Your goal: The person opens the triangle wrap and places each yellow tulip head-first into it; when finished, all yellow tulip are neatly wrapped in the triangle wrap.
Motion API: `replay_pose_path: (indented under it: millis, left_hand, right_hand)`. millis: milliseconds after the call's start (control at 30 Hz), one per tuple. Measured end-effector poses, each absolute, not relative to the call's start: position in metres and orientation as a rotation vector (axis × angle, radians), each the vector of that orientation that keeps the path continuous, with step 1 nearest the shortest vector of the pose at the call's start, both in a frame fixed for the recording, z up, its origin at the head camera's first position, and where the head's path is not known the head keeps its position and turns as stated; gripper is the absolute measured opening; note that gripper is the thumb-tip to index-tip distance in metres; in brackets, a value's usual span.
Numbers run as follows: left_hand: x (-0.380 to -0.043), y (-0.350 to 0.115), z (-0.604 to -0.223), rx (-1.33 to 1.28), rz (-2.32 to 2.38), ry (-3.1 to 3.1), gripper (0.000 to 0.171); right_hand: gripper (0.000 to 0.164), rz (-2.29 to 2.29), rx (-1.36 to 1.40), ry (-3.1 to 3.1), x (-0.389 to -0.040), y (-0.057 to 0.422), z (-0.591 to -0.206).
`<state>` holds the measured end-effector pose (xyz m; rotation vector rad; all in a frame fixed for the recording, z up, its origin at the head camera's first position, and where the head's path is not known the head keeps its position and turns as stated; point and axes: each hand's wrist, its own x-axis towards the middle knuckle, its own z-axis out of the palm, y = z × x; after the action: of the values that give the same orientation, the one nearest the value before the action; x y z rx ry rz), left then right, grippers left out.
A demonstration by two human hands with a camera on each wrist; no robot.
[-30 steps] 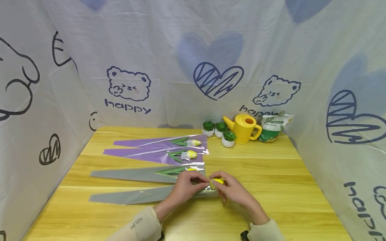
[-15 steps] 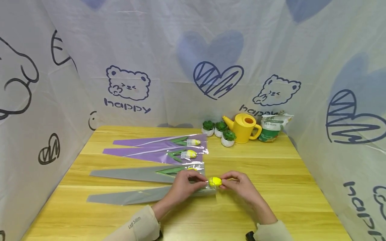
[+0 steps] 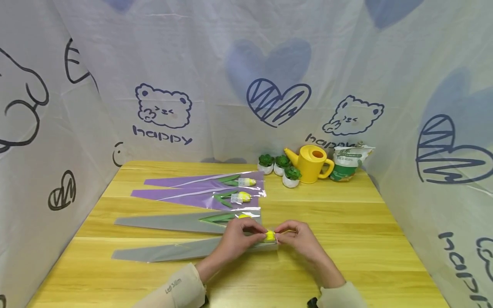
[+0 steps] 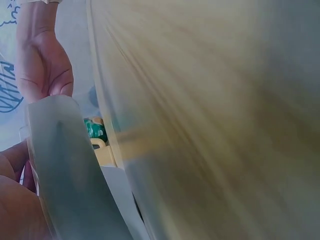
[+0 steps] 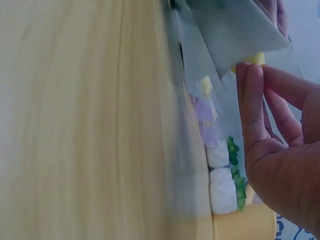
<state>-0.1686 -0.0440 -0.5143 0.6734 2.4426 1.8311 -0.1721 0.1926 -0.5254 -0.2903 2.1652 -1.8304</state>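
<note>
A yellow tulip (image 3: 271, 236) lies between my two hands at the wide end of the nearest grey flower sleeve (image 3: 185, 249). My left hand (image 3: 237, 239) pinches the clear upper edge of that sleeve with thumb and forefinger. From the other side, my right hand (image 3: 298, 238) pinches the tulip's tip. The right wrist view shows the yellow bloom (image 5: 256, 58) just past the right fingertips, partly behind the grey sleeve (image 5: 235, 35). In the left wrist view the sleeve (image 4: 75, 165) hides part of both hands. The tulip's stem is hidden from view.
Beyond it lie another grey sleeve (image 3: 161, 223) and two purple sleeves (image 3: 173, 195), each with a yellow tulip. At the back stand small potted succulents (image 3: 291, 177), a yellow watering can (image 3: 311, 164) and a green-white bag (image 3: 344, 164). Printed curtains surround the wooden table (image 3: 346, 239).
My right hand first shifted right to the tulip's tip, then moved back left with the tulip toward the sleeve and left fingers. My left hand has stayed nearly in place.
</note>
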Motion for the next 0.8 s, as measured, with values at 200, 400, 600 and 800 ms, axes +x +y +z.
replay_pose_path:
  millis: [200, 400, 600, 800]
  left_hand:
    - [-0.168, -0.042, -0.514, 0.688, 1.843, 2.440, 0.012]
    - [-0.167, -0.041, -0.514, 0.711, 1.845, 2.458, 0.013]
    - [-0.166, -0.039, -0.512, 0.742, 1.856, 2.451, 0.014]
    - [-0.167, -0.040, -0.514, 0.767, 1.816, 2.494, 0.015]
  right_hand:
    - [0.026, -1.816, -0.308, 2.173, -0.171, 0.182, -0.525]
    - [0.026, -1.832, -0.292, 2.148, -0.172, 0.176, -0.528]
    - [0.025, -1.852, -0.277, 2.104, -0.172, 0.171, -0.531]
    - [0.025, -1.858, -0.284, 2.093, -0.173, 0.170, -0.533]
